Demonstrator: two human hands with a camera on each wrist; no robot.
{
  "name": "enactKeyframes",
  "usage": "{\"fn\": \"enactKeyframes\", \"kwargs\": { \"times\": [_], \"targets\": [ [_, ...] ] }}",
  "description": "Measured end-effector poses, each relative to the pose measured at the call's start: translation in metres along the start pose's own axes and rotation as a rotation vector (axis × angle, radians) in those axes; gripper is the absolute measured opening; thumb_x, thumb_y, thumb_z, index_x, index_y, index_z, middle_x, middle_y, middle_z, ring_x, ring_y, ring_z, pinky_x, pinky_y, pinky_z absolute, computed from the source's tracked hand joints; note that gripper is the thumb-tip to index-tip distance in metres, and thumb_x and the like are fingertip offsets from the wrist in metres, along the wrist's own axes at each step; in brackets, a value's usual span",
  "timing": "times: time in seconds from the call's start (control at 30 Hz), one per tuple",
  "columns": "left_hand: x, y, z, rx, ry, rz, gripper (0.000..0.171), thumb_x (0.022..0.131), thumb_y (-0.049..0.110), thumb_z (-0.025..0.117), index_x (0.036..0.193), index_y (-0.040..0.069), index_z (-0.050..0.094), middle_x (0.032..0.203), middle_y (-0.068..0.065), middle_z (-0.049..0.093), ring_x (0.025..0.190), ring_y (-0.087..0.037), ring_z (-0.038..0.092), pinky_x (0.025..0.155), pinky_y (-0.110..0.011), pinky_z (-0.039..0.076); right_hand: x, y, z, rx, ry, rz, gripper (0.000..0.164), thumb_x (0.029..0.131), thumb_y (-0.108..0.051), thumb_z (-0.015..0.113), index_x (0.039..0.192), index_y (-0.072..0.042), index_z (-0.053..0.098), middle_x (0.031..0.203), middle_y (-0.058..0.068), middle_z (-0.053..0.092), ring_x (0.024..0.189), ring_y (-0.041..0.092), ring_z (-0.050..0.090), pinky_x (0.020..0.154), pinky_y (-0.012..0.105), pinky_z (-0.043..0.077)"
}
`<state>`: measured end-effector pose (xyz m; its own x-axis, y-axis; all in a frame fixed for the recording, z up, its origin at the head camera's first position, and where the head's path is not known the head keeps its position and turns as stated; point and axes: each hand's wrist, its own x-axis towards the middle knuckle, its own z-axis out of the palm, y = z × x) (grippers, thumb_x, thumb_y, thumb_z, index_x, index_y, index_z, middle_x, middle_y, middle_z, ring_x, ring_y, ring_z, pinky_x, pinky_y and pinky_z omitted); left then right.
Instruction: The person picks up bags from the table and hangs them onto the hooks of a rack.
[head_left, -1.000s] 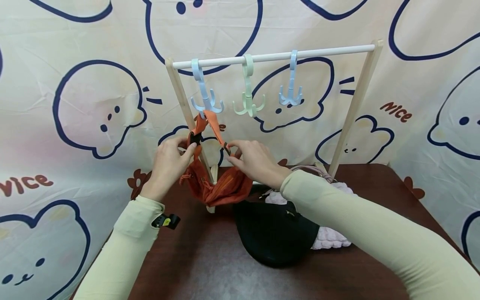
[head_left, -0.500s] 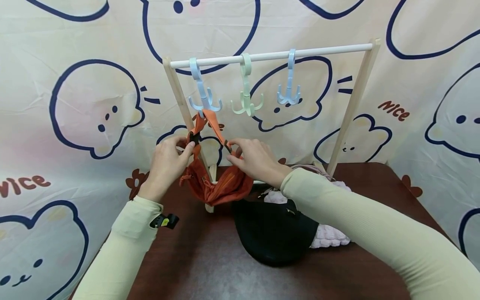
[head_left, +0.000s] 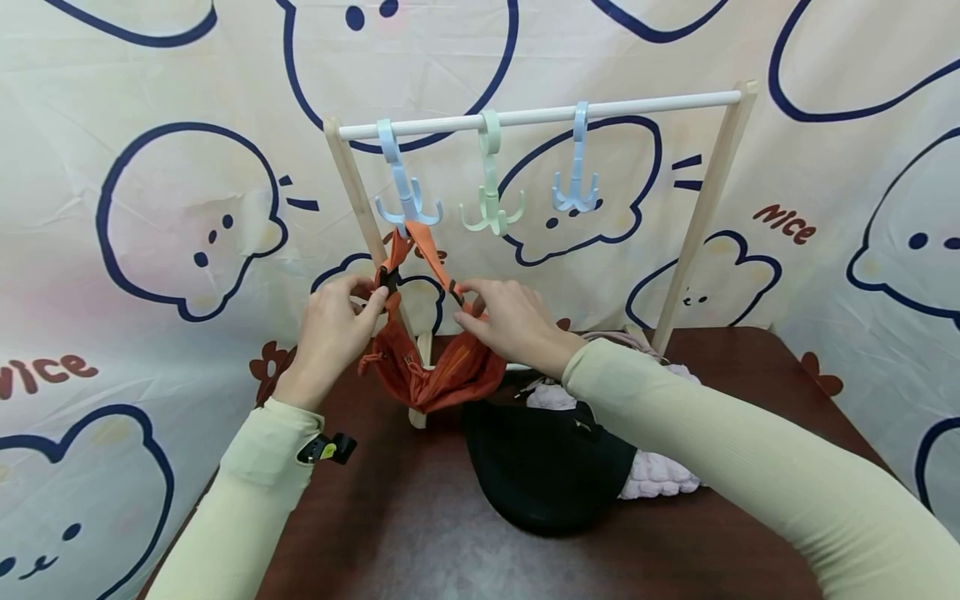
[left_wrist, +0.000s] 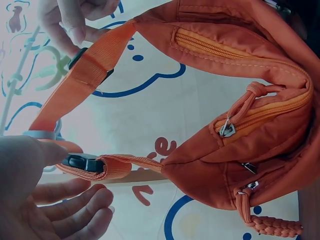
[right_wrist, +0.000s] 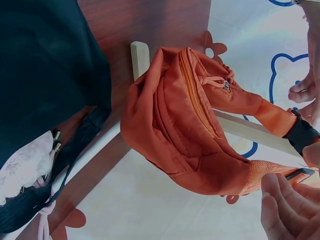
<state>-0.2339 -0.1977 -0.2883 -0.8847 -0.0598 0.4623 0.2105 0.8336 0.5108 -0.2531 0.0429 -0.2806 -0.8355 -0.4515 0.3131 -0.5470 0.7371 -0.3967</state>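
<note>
An orange waist bag point(head_left: 442, 375) hangs by its strap point(head_left: 425, 247) from the left blue hook hanger point(head_left: 403, 187). My left hand point(head_left: 333, 329) holds the strap's left side at the black buckle point(left_wrist: 82, 162), thumb on top and fingers beneath. On the other side, my right hand point(head_left: 513, 321) pinches the strap by a dark slider point(right_wrist: 300, 174). The zippered pouch sags in a curve below both hands, above the table. In the left wrist view a braided zipper pull point(left_wrist: 274, 226) dangles from it. The right fingertips are partly hidden in the head view.
A white rail point(head_left: 660, 104) on a wooden frame carries a green hanger point(head_left: 491, 183) and another blue one point(head_left: 576, 171). On the brown table point(head_left: 420, 517) lies a black bag point(head_left: 547, 475), overlapping a pale lilac puffy bag point(head_left: 660, 475). A patterned cloth stands behind.
The head view shifts very slightly. Both hands keep their hold on the strap, and the waist bag stays nearly still.
</note>
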Motion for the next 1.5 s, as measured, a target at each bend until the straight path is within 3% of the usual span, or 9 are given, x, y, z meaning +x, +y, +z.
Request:
{"fn": "enactKeyframes", "kwargs": {
  "times": [0.23,0.4,0.87,1.0,1.27,1.5],
  "targets": [
    [-0.003,-0.001,-0.004,-0.010,0.003,-0.006,0.036,0.104,0.034,0.055,0.117,0.004,0.068,0.112,-0.018,0.070,0.087,-0.032,0.071,0.074,-0.047,0.057,-0.002,0.002,-0.001,0.010,0.000,-0.002,0.041,0.100,-0.036,0.063,0.138,-0.020,0.061,0.103,0.000,0.078,0.073,0.012,0.067,0.054,0.027,0.044],
    [-0.005,-0.002,-0.005,-0.007,0.009,0.000,0.034,0.104,0.034,0.054,0.116,0.005,0.069,0.111,-0.017,0.071,0.087,-0.032,0.070,0.075,-0.048,0.057,-0.004,0.003,0.000,0.013,0.001,0.007,0.042,0.100,-0.036,0.064,0.138,-0.019,0.061,0.105,0.001,0.077,0.080,0.014,0.070,0.061,0.029,0.050],
    [-0.010,0.000,-0.010,0.026,0.045,0.019,0.033,0.104,0.033,0.057,0.113,0.005,0.070,0.107,-0.018,0.073,0.081,-0.031,0.071,0.066,-0.041,0.054,-0.010,0.013,-0.002,-0.003,0.012,0.009,0.041,0.100,-0.035,0.064,0.136,-0.016,0.062,0.100,-0.002,0.077,0.084,0.014,0.071,0.073,0.035,0.056],
    [-0.011,0.002,-0.010,0.030,0.052,0.029,0.033,0.103,0.034,0.057,0.112,0.004,0.070,0.107,-0.017,0.073,0.082,-0.031,0.071,0.068,-0.044,0.054,-0.012,0.018,-0.003,0.000,0.016,0.007,0.042,0.100,-0.034,0.064,0.138,-0.017,0.062,0.099,-0.002,0.076,0.083,0.014,0.070,0.071,0.035,0.055],
    [-0.013,0.008,-0.010,0.027,0.066,0.056,0.033,0.103,0.033,0.058,0.112,0.005,0.071,0.106,-0.017,0.073,0.079,-0.030,0.071,0.065,-0.042,0.054,-0.019,0.027,-0.004,-0.028,0.006,-0.006,0.034,0.099,-0.033,0.064,0.126,-0.013,0.068,0.093,0.000,0.075,0.071,0.012,0.065,0.058,0.029,0.048],
    [-0.015,0.015,-0.010,0.009,0.063,0.084,0.033,0.103,0.033,0.058,0.110,0.005,0.072,0.103,-0.015,0.074,0.080,-0.030,0.072,0.074,-0.047,0.054,-0.027,0.037,-0.005,-0.028,0.007,0.003,0.028,0.100,-0.035,0.064,0.117,-0.014,0.071,0.095,0.001,0.076,0.071,0.013,0.066,0.057,0.028,0.049]
  ]
}}
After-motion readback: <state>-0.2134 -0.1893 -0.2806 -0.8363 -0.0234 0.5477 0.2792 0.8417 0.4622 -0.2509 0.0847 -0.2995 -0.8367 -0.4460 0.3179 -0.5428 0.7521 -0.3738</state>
